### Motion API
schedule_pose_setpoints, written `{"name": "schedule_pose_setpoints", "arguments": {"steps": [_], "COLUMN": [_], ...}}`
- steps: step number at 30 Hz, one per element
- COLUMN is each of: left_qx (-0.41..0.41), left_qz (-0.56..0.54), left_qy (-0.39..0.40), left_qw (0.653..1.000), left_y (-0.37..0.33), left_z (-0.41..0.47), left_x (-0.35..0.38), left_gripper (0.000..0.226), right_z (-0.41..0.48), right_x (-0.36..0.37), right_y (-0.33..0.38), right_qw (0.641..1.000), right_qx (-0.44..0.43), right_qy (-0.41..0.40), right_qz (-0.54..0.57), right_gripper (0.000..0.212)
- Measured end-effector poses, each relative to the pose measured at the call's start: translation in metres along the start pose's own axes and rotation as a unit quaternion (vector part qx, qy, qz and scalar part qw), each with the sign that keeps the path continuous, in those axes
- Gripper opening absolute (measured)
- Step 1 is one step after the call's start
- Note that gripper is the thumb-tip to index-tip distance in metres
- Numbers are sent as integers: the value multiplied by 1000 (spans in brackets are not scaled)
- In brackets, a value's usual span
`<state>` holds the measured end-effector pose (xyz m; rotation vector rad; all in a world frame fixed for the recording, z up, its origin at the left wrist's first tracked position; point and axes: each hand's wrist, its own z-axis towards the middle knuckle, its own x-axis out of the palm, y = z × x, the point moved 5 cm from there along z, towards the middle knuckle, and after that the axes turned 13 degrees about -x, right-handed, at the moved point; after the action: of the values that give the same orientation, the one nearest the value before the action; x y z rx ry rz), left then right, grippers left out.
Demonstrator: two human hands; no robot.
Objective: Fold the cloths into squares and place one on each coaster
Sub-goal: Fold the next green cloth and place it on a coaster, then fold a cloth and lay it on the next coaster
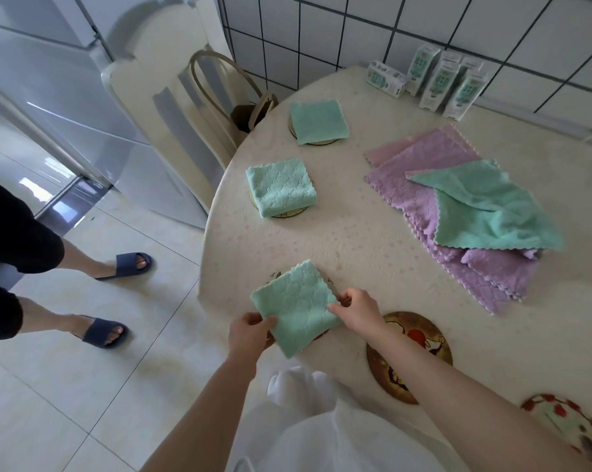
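**Both hands hold a folded cloth over the near coaster**

The folded green cloth (296,306) sits between the two hands at the near edge of the desk (355,233). The left hand (250,330) pinches its near-left corner, and the right hand (357,310) pinches its right edge. Each grip is closed on the cloth.

The cloth covers most of the near coaster (276,274). Only a sliver at its far left and a red bit at its near right show. I cannot tell whether the cloth rests on it or hangs just above.

Farther along the desk, the second folded cloth (281,187) and the third folded cloth (318,121) each lie on a coaster, with only the rims peeking out. To the right, an unfolded green cloth (485,212) lies on a pile of purple cloths (434,158).

The brown coaster (420,338) is partly hidden by the right forearm. The red-rimmed coaster (567,427) is cut off by the arm and the frame edge.
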<state>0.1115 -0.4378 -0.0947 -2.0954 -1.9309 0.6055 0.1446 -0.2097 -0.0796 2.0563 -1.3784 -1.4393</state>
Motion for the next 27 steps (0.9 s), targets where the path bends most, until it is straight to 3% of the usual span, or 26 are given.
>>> {"name": "schedule_pose_setpoints", "arguments": {"steps": [6, 9, 13, 16, 27], "left_qx": [63, 98, 231, 305, 450], "left_qz": [154, 241, 374, 459, 588], "left_qy": [-95, -134, -187, -212, -105], "left_qw": [982, 956, 878, 807, 664], "left_y": [-5, -19, -53, -74, -100], "left_z": [5, -1, -8, -10, -35], "left_x": [-7, -9, -1, 14, 152], "left_gripper": [14, 26, 50, 53, 33], "right_z": [-3, -6, -13, -20, -28], "right_x": [-4, -8, -20, -35, -147], "right_y": [-8, -9, -17, -23, -91], "right_qw": [999, 998, 997, 996, 987], "right_qx": [9, 0, 5, 2, 7], "right_qy": [-25, -33, -56, -75, -143], "right_qz": [-33, -53, -51, -51, -67], "right_gripper": [25, 23, 17, 11, 10]}}
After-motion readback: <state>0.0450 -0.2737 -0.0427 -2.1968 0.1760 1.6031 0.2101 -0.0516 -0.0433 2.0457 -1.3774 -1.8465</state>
